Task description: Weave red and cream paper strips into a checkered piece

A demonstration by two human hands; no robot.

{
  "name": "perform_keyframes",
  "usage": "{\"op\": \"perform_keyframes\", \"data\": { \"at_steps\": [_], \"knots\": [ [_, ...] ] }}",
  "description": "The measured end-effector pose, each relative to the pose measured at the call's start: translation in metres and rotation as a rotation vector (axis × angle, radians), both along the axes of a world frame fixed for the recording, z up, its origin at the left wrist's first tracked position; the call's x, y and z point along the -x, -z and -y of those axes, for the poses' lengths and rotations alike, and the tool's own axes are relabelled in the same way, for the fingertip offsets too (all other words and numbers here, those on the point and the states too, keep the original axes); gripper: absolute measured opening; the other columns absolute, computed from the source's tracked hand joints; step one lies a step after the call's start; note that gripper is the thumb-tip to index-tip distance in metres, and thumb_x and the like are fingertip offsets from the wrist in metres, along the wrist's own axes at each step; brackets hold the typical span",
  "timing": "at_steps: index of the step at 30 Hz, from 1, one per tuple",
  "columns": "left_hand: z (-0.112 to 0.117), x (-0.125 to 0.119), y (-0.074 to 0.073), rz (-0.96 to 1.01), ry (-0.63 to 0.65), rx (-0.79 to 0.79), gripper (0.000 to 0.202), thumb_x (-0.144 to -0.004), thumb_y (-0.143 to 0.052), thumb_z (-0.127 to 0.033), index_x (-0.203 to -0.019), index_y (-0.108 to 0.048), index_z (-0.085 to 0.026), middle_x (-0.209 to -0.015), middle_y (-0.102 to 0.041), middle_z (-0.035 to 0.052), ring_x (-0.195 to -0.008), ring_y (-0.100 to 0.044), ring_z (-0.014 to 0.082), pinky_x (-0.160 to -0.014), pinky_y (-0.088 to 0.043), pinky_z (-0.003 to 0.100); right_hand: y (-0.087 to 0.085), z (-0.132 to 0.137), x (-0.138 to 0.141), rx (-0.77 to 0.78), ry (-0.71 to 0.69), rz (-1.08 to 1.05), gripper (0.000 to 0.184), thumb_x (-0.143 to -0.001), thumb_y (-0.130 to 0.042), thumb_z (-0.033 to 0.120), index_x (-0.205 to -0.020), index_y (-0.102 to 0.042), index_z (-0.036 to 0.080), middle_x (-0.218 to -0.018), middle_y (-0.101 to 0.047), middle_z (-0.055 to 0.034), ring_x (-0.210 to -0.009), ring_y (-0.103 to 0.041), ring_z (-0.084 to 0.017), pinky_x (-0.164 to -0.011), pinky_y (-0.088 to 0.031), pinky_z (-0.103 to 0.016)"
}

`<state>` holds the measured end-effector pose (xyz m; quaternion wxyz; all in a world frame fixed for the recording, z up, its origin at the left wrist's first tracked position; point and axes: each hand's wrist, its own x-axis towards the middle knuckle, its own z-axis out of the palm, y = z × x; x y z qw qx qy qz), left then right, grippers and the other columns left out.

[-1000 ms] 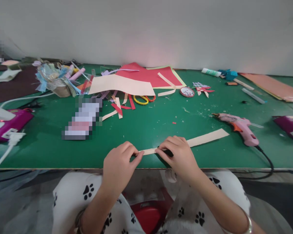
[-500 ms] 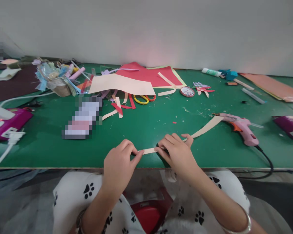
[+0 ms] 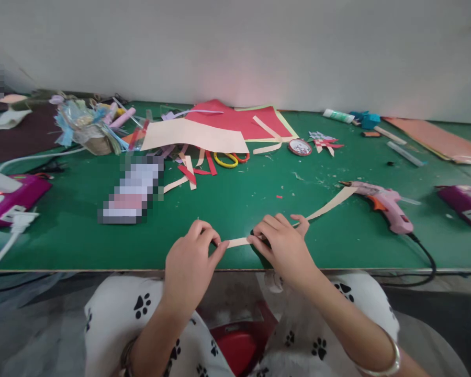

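Paper strip [image 3: 238, 242] pinched by left hand [image 3: 190, 262] and right hand [image 3: 284, 248]; tube label [image 3: 338, 116] too blurred to read

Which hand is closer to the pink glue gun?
Right. The right hand is left of the pink glue gun, with part of a paper strip between them; the left hand is farther left, past the right hand.

White garment [image 3: 115, 319], black paw prints [image 3: 142, 307], silvery right bangle [image 3: 395, 359], darker left bracelet [image 3: 126, 356]
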<state>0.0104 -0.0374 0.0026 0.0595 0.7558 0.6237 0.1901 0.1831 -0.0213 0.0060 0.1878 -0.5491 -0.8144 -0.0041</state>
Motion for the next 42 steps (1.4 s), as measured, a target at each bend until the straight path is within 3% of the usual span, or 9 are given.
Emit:
{"op": "perform_keyframes", "data": {
  "at_steps": [4, 7, 11, 16, 23, 33, 42],
  "knots": [
    [-0.002, 0.007, 0.0, 0.01, 0.083, -0.017, 0.013, -0.082, -0.045, -0.026, -0.079, -0.056, -0.019, -0.081, -0.055, -0.0001, -0.048, -0.045, 0.0069, -0.045, -0.034, 0.02, 0.002, -0.001, 0.0, -0.034, 0.002, -0.012, 0.023, -0.081, -0.049, 0.025, -0.059, -0.051, 0.019, -0.06, -0.055, 0.0045, -0.064, -0.046, -0.012, -0.081, -0.013, -0.037],
    [-0.001, 0.004, 0.0, -0.027, 0.212, -0.165, 0.018, -0.084, -0.04, -0.018, -0.094, -0.056, -0.018, -0.086, -0.058, 0.0035, -0.062, -0.053, 0.0121, -0.053, -0.039, 0.023, 0.004, -0.001, 0.0, -0.059, -0.007, -0.027, 0.024, -0.081, -0.049, 0.027, -0.059, -0.052, 0.019, -0.059, -0.054, 0.0047, -0.064, -0.046, -0.012, -0.084, -0.012, -0.037],
    [0.003, -0.01, 0.001, -0.042, 0.361, -0.288, 0.02, -0.084, -0.04, -0.018, -0.096, -0.057, -0.018, -0.085, -0.06, 0.0044, -0.069, -0.053, 0.0154, -0.056, -0.039, 0.026, 0.006, 0.002, -0.001, -0.104, -0.069, -0.026, 0.026, -0.085, -0.044, 0.027, -0.062, -0.055, 0.02, -0.063, -0.056, 0.0036, -0.067, -0.047, -0.012, -0.087, -0.011, -0.038],
    [0.004, -0.017, 0.003, -0.039, 0.295, -0.22, 0.018, -0.085, -0.041, -0.022, -0.084, -0.058, -0.017, -0.076, -0.06, 0.0028, -0.064, -0.052, 0.0152, -0.052, -0.036, 0.026, 0.006, 0.006, -0.005, -0.137, -0.153, -0.058, 0.028, -0.087, -0.039, 0.028, -0.067, -0.057, 0.02, -0.067, -0.058, 0.003, -0.069, -0.048, -0.011, -0.085, -0.014, -0.035],
    [0.004, -0.012, 0.003, 0.048, 0.29, -0.138, 0.025, -0.085, -0.04, -0.027, -0.068, -0.055, -0.017, -0.064, -0.057, -0.0001, -0.057, -0.051, 0.0115, -0.051, -0.034, 0.024, 0.006, 0.006, -0.01, -0.022, -0.244, -0.174, 0.025, -0.086, -0.042, 0.03, -0.069, -0.058, 0.02, -0.067, -0.059, 0.0039, -0.064, -0.048, -0.009, -0.076, -0.02, -0.029],
    [0.005, -0.009, 0.004, -0.011, 0.17, -0.145, 0.035, -0.084, -0.042, -0.032, -0.053, -0.047, -0.017, -0.05, -0.047, -0.0033, -0.043, -0.04, 0.0076, -0.041, -0.023, 0.02, 0.004, 0.006, -0.013, 0.027, -0.093, -0.212, 0.028, -0.083, -0.046, 0.033, -0.061, -0.055, 0.02, -0.06, -0.058, 0.0053, -0.061, -0.05, -0.01, -0.077, -0.02, -0.03],
    [0.005, -0.009, 0.0, -0.037, 0.102, -0.022, 0.028, -0.081, -0.047, -0.031, -0.055, -0.048, -0.018, -0.05, -0.048, -0.0037, -0.044, -0.04, 0.0087, -0.042, -0.023, 0.021, 0.005, 0.006, -0.009, 0.026, 0.001, -0.167, 0.024, -0.078, -0.053, 0.031, -0.057, -0.052, 0.02, -0.057, -0.056, 0.0072, -0.06, -0.05, -0.01, -0.082, -0.016, -0.033]
  ]
}}
